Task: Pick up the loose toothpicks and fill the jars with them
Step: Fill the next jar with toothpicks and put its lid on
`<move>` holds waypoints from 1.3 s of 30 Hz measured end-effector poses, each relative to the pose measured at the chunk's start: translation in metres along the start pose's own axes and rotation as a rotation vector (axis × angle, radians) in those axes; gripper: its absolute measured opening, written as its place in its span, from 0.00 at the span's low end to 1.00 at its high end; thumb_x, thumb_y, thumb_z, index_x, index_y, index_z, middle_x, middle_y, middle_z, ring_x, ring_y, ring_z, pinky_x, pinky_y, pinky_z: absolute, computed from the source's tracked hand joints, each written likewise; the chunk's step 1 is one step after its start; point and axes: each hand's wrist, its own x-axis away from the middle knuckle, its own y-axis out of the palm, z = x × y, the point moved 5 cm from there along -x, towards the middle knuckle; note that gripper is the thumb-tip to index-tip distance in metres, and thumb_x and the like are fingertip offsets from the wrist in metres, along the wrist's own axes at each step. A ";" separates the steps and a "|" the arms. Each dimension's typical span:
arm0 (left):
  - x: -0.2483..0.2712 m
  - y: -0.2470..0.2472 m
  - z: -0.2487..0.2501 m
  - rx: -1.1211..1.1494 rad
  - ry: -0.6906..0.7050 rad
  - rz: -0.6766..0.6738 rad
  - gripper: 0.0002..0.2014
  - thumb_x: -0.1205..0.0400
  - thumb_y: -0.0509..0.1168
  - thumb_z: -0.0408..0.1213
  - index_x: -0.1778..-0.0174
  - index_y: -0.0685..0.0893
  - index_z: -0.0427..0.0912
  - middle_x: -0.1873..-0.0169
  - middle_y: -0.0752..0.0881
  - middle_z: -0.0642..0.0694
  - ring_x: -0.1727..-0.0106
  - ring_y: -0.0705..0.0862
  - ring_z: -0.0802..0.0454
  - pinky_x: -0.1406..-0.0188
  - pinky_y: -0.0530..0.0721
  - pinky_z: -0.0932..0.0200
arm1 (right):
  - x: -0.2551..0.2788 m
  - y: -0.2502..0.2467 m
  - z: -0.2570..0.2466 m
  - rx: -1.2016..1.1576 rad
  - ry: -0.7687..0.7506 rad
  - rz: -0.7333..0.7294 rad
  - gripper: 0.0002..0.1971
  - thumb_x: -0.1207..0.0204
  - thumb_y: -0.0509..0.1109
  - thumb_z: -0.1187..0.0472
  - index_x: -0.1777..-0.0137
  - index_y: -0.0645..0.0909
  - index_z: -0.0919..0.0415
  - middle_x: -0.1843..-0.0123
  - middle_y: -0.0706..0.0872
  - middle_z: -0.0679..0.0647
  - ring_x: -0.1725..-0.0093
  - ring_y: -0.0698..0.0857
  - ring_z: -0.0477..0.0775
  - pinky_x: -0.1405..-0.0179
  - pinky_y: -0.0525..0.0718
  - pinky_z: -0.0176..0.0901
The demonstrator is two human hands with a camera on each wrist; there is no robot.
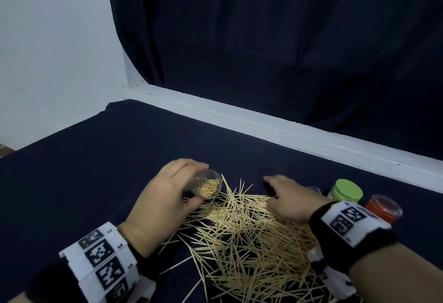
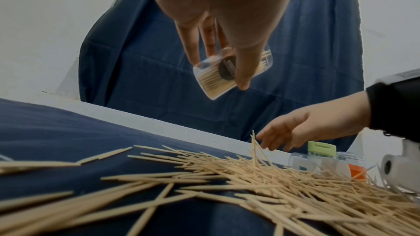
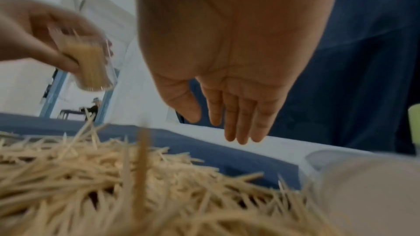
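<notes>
Left grip (image 1: 165, 190) clasps part-filled jar (image 1: 208, 187); right grip (image 1: 288, 198) open, empty, over toothpicks (image 1: 247, 235). Light, stiff, pointed; pinch mid-length.

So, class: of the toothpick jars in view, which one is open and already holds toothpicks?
The clear plastic jar gripped in the left hand, lidless, toothpicks inside. The green-lidded jar and red jar stand apart at right.

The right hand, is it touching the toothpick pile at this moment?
Apart. In the right wrist view the right hand hangs open, its fingertips showing against cloth and ledge beyond the toothpick pile, holding nothing.
</notes>
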 end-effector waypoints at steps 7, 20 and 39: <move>0.001 -0.001 -0.005 0.008 -0.036 0.003 0.29 0.36 0.80 0.30 0.39 0.84 0.48 0.45 0.81 0.59 0.41 0.75 0.65 0.39 0.64 0.84 | -0.012 0.024 -0.029 0.110 -0.034 -0.174 0.32 0.23 0.59 0.41 0.25 0.65 0.61 0.27 0.63 0.56 0.23 0.62 0.58 0.28 0.70 0.55; 0.002 0.004 -0.002 -0.004 -0.028 -0.015 0.29 0.36 0.81 0.31 0.39 0.83 0.49 0.45 0.81 0.60 0.41 0.75 0.66 0.42 0.67 0.84 | 0.003 0.041 -0.043 0.150 -0.132 -0.104 0.29 0.26 0.68 0.41 0.34 0.68 0.59 0.35 0.72 0.55 0.34 0.73 0.58 0.34 0.74 0.53; -0.002 0.012 -0.007 -0.045 -0.135 -0.092 0.24 0.30 0.78 0.36 0.38 0.83 0.49 0.44 0.81 0.58 0.41 0.79 0.58 0.45 0.81 0.61 | 0.018 -0.009 -0.045 0.206 -0.270 0.050 0.07 0.17 0.57 0.54 0.46 0.68 0.57 0.56 0.73 0.48 0.55 0.74 0.54 0.55 0.67 0.45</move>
